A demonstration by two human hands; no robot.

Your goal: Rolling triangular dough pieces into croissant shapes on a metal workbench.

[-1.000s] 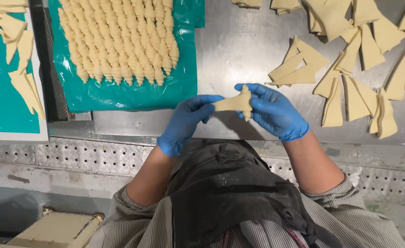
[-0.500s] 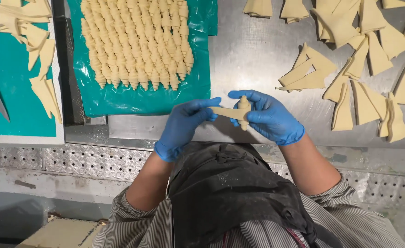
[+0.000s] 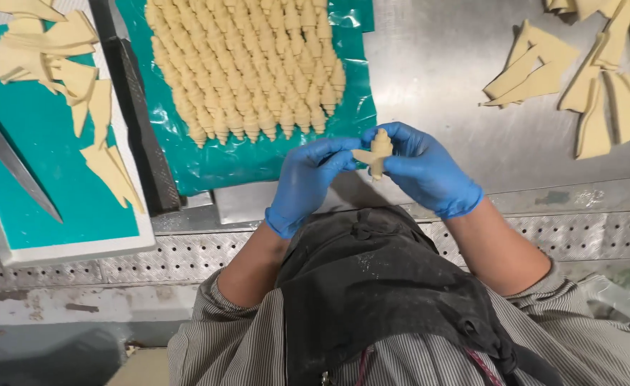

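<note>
A small dough piece (image 3: 376, 151) is being pinched between the fingers of the left hand (image 3: 308, 182) and right hand (image 3: 423, 166) above the worktop's (image 3: 443, 78) near edge; it should be rolled evenly, gently.

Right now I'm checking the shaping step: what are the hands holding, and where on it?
A small rolled piece of pale dough, pinched between both blue-gloved hands: left hand at its left end, right hand around its right side.
</note>
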